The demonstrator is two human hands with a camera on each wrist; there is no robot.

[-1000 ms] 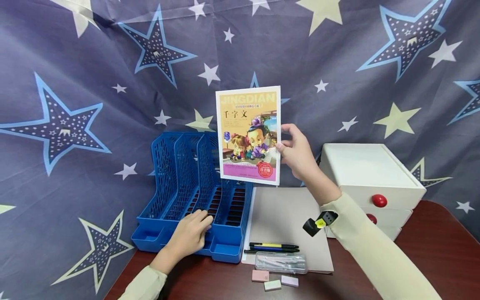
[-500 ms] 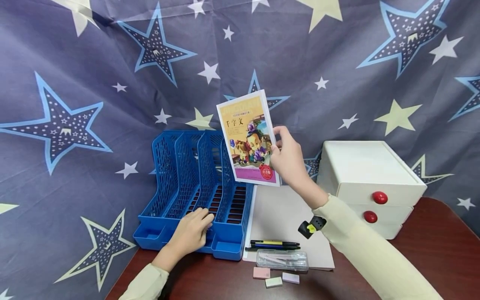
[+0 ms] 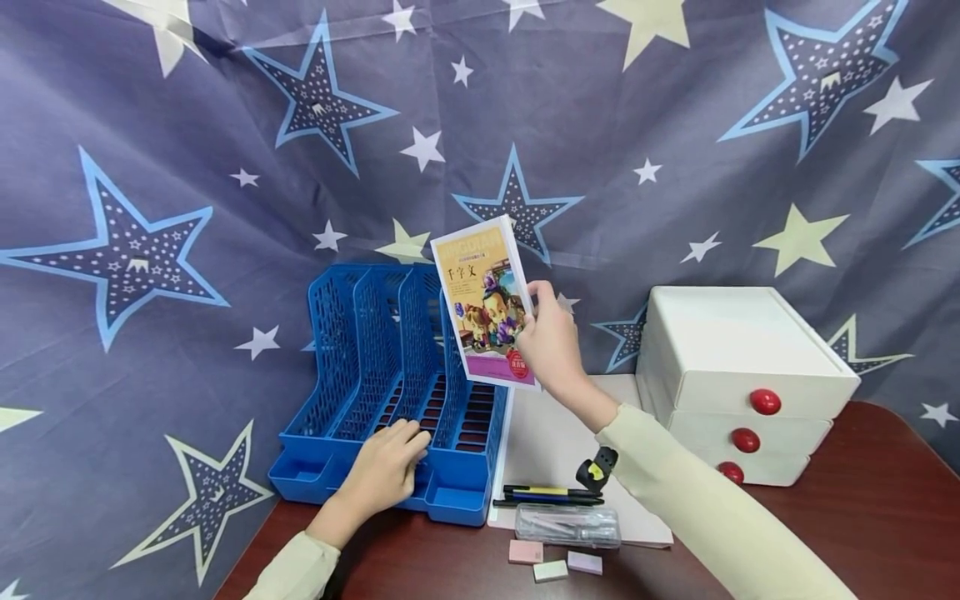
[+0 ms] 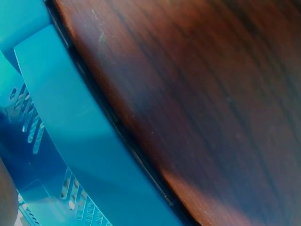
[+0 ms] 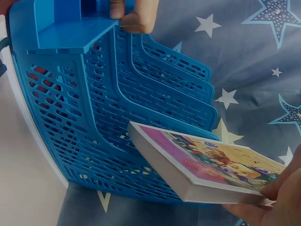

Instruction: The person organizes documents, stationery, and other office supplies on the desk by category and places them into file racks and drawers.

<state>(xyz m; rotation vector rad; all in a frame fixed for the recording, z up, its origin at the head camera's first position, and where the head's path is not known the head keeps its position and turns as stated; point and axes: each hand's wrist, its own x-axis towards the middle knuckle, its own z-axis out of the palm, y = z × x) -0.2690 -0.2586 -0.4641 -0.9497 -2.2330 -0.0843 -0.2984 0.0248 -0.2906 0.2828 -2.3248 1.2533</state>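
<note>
My right hand (image 3: 553,342) pinches a picture-covered book (image 3: 483,308) by its right edge, thumb on the front cover. The book is tilted in the air, its lower part overlapping the rightmost slot of a blue file rack (image 3: 459,463) in the head view. From the right wrist, the book's bottom corner (image 5: 183,188) shows close to the rack's outer side wall (image 5: 56,108). My left hand (image 3: 382,467) grips the rack's front edge near the middle, fingers curled over it. Only a sliver of that hand (image 4: 7,197) enters the left wrist view.
Right of the rack lies a large pale folder (image 3: 630,508) bearing pens (image 3: 551,492) and a clear pencil case (image 3: 567,527). Three erasers (image 3: 551,571) lie in front on the dark red table (image 3: 450,567). A white drawer unit (image 3: 750,333) with red knobs stands at the right.
My right hand has moved left and down with the book, which has turned from nearly upright and facing me to tilted over the rack. The left hand keeps its place.
</note>
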